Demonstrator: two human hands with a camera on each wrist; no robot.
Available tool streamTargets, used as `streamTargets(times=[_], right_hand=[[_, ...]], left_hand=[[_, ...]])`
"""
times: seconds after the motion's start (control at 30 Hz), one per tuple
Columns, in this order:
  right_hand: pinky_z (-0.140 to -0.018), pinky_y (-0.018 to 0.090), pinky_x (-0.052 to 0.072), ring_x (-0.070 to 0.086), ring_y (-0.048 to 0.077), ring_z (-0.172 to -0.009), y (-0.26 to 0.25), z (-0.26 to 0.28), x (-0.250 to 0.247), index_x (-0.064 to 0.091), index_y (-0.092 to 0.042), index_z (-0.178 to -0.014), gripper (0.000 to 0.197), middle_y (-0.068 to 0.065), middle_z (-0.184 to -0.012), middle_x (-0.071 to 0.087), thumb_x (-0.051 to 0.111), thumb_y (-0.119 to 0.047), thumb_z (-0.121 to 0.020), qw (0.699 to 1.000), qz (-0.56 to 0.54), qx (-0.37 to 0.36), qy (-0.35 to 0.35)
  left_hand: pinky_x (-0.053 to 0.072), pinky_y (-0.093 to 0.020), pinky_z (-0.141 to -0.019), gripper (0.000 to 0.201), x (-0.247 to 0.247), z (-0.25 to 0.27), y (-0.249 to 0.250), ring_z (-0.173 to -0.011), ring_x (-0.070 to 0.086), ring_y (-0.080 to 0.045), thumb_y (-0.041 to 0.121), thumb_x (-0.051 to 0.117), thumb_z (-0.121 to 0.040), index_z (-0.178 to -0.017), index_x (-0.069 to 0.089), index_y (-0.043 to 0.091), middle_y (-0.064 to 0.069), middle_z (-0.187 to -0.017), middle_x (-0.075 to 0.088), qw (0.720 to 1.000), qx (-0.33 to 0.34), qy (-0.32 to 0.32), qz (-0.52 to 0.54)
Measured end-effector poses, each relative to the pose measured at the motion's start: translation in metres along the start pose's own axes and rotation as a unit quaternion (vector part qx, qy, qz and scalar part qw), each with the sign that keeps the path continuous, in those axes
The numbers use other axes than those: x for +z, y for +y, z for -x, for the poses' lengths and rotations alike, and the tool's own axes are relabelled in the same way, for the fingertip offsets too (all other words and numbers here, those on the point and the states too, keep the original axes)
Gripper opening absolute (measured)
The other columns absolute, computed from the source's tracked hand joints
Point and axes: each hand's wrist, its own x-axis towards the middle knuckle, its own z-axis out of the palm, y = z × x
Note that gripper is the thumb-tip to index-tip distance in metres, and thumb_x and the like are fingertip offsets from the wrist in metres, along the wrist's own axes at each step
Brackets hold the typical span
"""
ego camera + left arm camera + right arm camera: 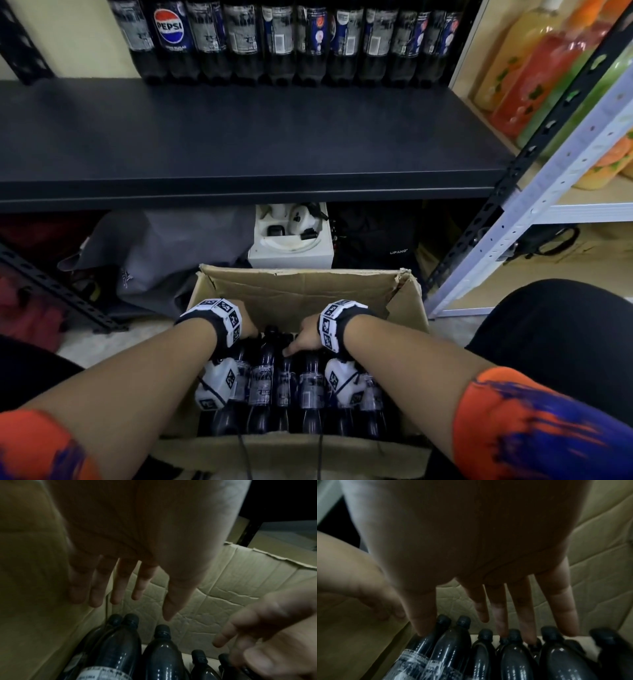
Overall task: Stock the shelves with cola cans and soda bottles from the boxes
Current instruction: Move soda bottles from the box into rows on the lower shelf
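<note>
An open cardboard box (301, 291) on the floor holds several dark cola bottles (263, 380) lying side by side, caps pointing away from me. Both hands reach into it. My left hand (248, 330) hovers over the leftmost bottle caps; in the left wrist view this hand (135, 609) has straight, spread fingers above the bottles (161, 653) and holds nothing. My right hand (303, 341) stretches down with straight fingers (500, 615), their tips among the bottle necks (515, 635). Above the box, the dark shelf (239, 137) carries a row of Pepsi bottles (274, 41) at the back.
The shelf's front half is bare. A black slotted post (534, 147) and a white rack (565, 164) with coloured juice bottles (548, 68) stand at the right. Under the shelf lie a white box (291, 240), a grey bag (164, 246) and a black bag (376, 236).
</note>
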Motion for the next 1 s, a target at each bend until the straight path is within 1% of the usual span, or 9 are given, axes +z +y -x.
streamTargets(times=[0.13, 0.27, 0.53, 0.63, 0.73, 0.8, 0.87, 0.93, 1.0], right_hand=[[-0.104, 0.045, 0.048, 0.058, 0.035, -0.123, -0.016, -0.020, 0.014, 0.052, -0.014, -0.144, 0.092, 0.013, -0.145, 0.055, 0.061, -0.077, -0.077, 0.999, -0.039, 0.002, 0.019], [-0.097, 0.043, 0.053, 0.065, 0.031, -0.104, -0.025, -0.045, 0.033, 0.065, -0.022, -0.130, 0.095, 0.008, -0.127, 0.067, 0.059, -0.084, -0.058, 0.996, -0.086, -0.010, 0.018], [-0.091, 0.044, 0.056, 0.067, 0.024, -0.096, -0.026, -0.091, 0.066, 0.065, -0.036, -0.124, 0.096, -0.002, -0.112, 0.070, 0.061, -0.089, -0.044, 0.987, -0.154, -0.030, 0.040], [-0.091, 0.042, 0.057, 0.068, 0.025, -0.096, -0.028, -0.076, 0.060, 0.066, -0.027, -0.121, 0.102, 0.000, -0.110, 0.070, 0.068, -0.083, -0.036, 0.985, -0.168, -0.030, 0.031], [-0.093, 0.040, 0.056, 0.067, 0.023, -0.099, -0.023, -0.073, 0.058, 0.067, -0.026, -0.120, 0.103, -0.001, -0.112, 0.070, 0.073, -0.078, -0.032, 0.975, -0.221, -0.024, 0.023], [-0.092, 0.039, 0.057, 0.067, 0.021, -0.098, -0.022, -0.065, 0.057, 0.067, -0.025, -0.118, 0.096, -0.002, -0.110, 0.069, 0.077, -0.073, -0.036, 0.966, -0.257, -0.017, 0.023], [-0.089, 0.036, 0.057, 0.065, 0.020, -0.097, -0.020, -0.051, 0.054, 0.066, -0.021, -0.119, 0.079, -0.002, -0.110, 0.067, 0.082, -0.062, -0.053, 0.956, -0.291, -0.012, 0.024], [-0.075, 0.034, 0.058, 0.064, 0.022, -0.096, -0.016, -0.048, 0.054, 0.059, -0.013, -0.124, 0.066, 0.001, -0.112, 0.062, 0.082, -0.044, -0.071, 0.939, -0.343, -0.001, 0.017], [-0.065, 0.039, 0.062, 0.065, 0.029, -0.098, -0.014, -0.047, 0.053, 0.045, -0.010, -0.133, 0.079, 0.007, -0.121, 0.055, 0.083, -0.038, -0.070, 0.918, -0.397, 0.020, 0.007]], left_hand=[[0.051, -0.027, -0.086, 0.050, 0.017, -0.011, -0.003, -0.094, 0.063, -0.021, 0.053, 0.064, -0.088, -0.121, 0.067, 0.016, -0.004, -0.107, 0.066, 0.999, -0.005, -0.022, 0.031], [0.055, -0.036, -0.093, 0.060, 0.025, -0.023, -0.009, -0.094, 0.067, -0.022, 0.062, 0.067, -0.071, -0.116, 0.068, 0.022, -0.003, -0.108, 0.070, 0.998, -0.013, -0.045, 0.035], [0.047, -0.026, -0.078, 0.040, 0.043, -0.032, -0.002, -0.085, 0.059, -0.019, 0.050, 0.067, -0.086, -0.111, 0.068, 0.018, -0.001, -0.102, 0.066, 0.998, -0.025, -0.054, 0.033], [0.058, -0.033, -0.081, 0.050, 0.050, -0.055, -0.008, -0.075, 0.066, -0.014, 0.050, 0.083, -0.063, -0.105, 0.074, 0.025, 0.003, -0.093, 0.073, 0.997, -0.025, -0.071, 0.006], [0.060, -0.038, -0.080, 0.075, 0.060, -0.079, -0.014, -0.075, 0.067, -0.015, 0.065, 0.083, -0.041, -0.104, 0.074, 0.026, 0.005, -0.089, 0.073, 0.997, -0.025, -0.065, 0.019], [0.056, -0.033, -0.080, 0.083, 0.047, -0.052, -0.009, -0.081, 0.066, -0.019, 0.069, 0.083, -0.042, -0.110, 0.070, 0.023, 0.004, -0.097, 0.070, 0.997, -0.025, -0.057, 0.039], [0.052, -0.030, -0.079, 0.080, 0.043, -0.042, -0.007, -0.088, 0.063, -0.021, 0.062, 0.086, -0.056, -0.120, 0.063, 0.018, -0.002, -0.109, 0.068, 0.995, -0.047, -0.066, 0.052], [0.054, -0.029, -0.080, 0.082, 0.042, -0.039, -0.007, -0.094, 0.065, -0.022, 0.059, 0.086, -0.059, -0.124, 0.062, 0.017, -0.004, -0.115, 0.069, 0.994, -0.050, -0.073, 0.070], [0.056, -0.029, -0.080, 0.081, 0.042, -0.039, -0.005, -0.094, 0.068, -0.022, 0.058, 0.087, -0.056, -0.122, 0.064, 0.015, -0.003, -0.111, 0.070, 0.990, -0.055, -0.076, 0.102]])
